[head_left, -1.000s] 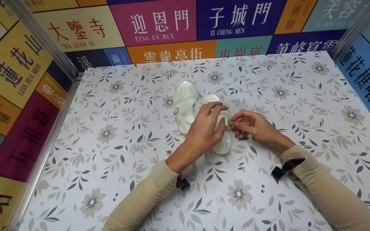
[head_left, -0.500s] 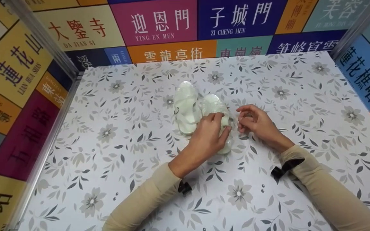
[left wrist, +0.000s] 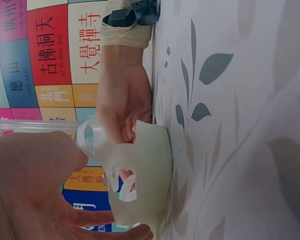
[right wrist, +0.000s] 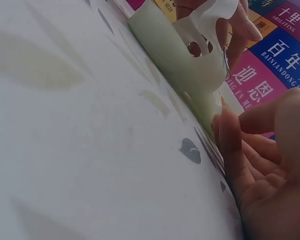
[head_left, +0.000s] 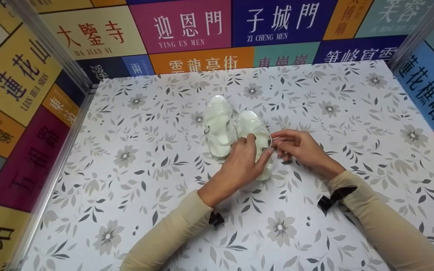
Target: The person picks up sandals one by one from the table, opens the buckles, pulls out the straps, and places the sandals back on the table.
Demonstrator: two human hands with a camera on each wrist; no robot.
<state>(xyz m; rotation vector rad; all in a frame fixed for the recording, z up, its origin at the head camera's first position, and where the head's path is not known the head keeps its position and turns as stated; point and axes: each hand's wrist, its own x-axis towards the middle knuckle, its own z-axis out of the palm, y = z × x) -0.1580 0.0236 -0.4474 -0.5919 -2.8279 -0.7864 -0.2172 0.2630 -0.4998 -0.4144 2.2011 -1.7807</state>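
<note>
A pair of pale green-white sandals lies on the flower-patterned table, toes pointing away. Over the right sandal (head_left: 248,121) my left hand (head_left: 241,160) grips its upper, thumb near the small metal buckle (head_left: 265,149) and the other fingers bent on the straps. From the right, my right hand (head_left: 304,151) pinches at the sandal's outer edge, where a thin pale strap (head_left: 271,140) curves out. In the right wrist view its thumb (right wrist: 229,134) presses toward the fingers beside the sandal (right wrist: 182,65); what lies between them is mostly hidden. The left sandal (head_left: 217,124) stands untouched to the left.
The white table (head_left: 164,233) carries a grey leaf and flower print. Colourful panels with Chinese lettering (head_left: 187,28) enclose its back and both sides. A black camera mount (head_left: 335,197) sits on the right sleeve, another (head_left: 216,219) on the left.
My left hand has slid slightly toward me over the right sandal, uncovering its toe. My right hand drew away from the sandal's side, then came back to it. The sandals have stayed in place.
</note>
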